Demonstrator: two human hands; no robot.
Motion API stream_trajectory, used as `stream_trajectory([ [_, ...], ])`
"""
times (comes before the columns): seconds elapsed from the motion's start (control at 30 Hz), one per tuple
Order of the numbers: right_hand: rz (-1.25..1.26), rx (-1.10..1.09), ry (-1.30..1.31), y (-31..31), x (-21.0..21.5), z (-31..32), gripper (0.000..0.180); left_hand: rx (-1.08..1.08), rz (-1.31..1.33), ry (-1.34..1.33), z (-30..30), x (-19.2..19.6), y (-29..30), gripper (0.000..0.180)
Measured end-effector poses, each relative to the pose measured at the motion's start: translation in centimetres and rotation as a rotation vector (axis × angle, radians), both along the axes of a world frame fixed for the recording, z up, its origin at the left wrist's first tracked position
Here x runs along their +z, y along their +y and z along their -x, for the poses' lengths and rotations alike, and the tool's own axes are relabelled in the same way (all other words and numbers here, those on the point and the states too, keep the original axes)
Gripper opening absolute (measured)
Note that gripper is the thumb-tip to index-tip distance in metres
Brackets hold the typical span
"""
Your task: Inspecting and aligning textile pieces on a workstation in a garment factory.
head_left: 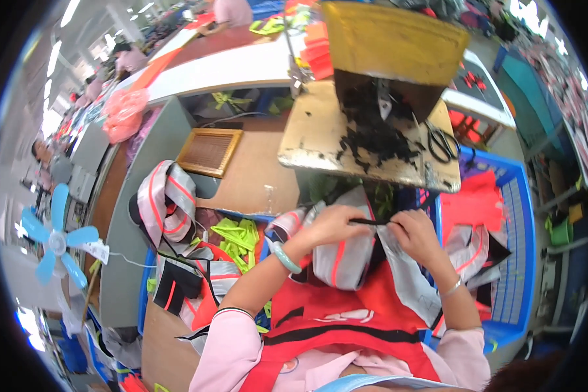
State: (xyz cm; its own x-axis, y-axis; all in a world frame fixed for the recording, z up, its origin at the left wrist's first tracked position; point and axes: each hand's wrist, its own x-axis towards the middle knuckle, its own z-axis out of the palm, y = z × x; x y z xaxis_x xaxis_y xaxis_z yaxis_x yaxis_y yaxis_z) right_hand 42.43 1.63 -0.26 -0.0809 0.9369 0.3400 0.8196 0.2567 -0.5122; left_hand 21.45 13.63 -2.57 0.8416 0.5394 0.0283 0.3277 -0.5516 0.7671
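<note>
A short black strip (370, 221) is stretched between my two hands, just below the worn wooden worktop. My left hand (336, 224), with a pale green bangle at its wrist, pinches one end. The other end is in the closed fingers of my right hand (413, 232). Below them, silver-grey fabric with a bright orange-red stripe (338, 264) lies over my lap, on the red apron (346, 307). Whether the strip is joined to this fabric cannot be made out.
The worktop (307, 140) carries a yellow-topped machine box (395, 39), black scraps (379, 144) and black-handled scissors (443, 144). A blue basket (526, 261) with fabric pieces stands right. Striped pieces (166, 202) and lime fabric (238, 238) are heaped left, near a blue fan (57, 242).
</note>
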Motion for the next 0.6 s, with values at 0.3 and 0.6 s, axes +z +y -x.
stream_trajectory([
  [0.3,-0.178,0.084,0.077,5.0,6.0,-2.1,0.011,0.026,0.347,-0.119,-0.9,10.3,4.4,0.027],
  [0.6,-0.127,-0.005,0.065,9.6,5.7,-3.6,0.018,0.045,0.282,0.052,-3.4,11.3,9.8,0.029],
])
